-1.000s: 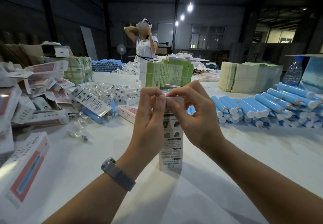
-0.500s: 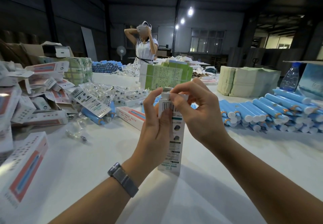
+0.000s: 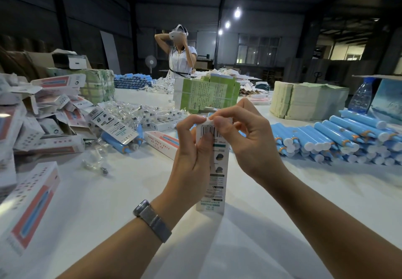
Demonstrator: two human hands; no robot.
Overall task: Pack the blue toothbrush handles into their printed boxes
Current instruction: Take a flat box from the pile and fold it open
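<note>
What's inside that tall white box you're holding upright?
Nothing inside shows. The box stands on the table, and both hands, left and right, pinch its top flap; printed walls and fingers hide any contents.

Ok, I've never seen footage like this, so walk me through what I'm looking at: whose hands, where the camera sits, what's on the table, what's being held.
There is no machine here. A person wears a camera on the head, so the single view looks forward and down at their own two hands. The left hand, with a watch on its wrist, grips a tall printed box standing upright on the white table. The right hand pinches the flap at the box's top. To the right lies a stack of blue toothbrush handles; to the left, a pile of more boxes. Behind are green paper stacks, a water bottle and another person.
</note>
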